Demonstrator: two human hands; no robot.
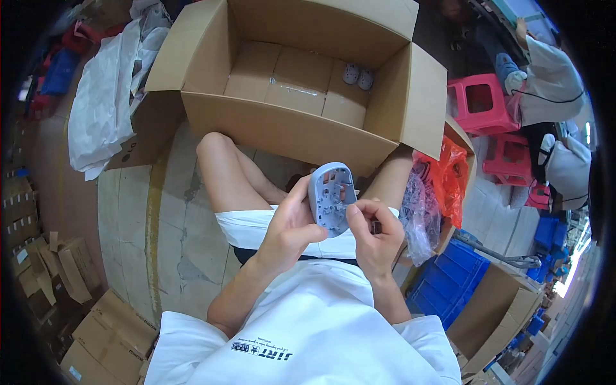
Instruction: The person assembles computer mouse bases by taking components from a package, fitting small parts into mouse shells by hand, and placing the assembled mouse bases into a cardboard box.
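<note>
A grey-blue plastic housing shell (335, 215), oval with a rounded far end, is held above my lap. Its hollow side faces up and shows openings, posts and small holes. My left hand (292, 224) grips the shell from the left, the thumb at its near end. At the shell's right edge my right hand (377, 236) is closed in a pinch, thumb and forefinger together. Whatever sits between those fingertips is too small to make out. Beyond my hands stands a large open carton (276, 125), with two pale oval parts (357, 76) inside at its far right.
To the right, a box holds clear plastic wrap (420, 215) and a red plastic bag (451, 176). Behind it are a blue crate (447, 273) and pink stools (482, 102). Another person (552, 77) works at the far right. White sheeting (102, 109) hangs at the left; flattened cartons (109, 337) lie near left.
</note>
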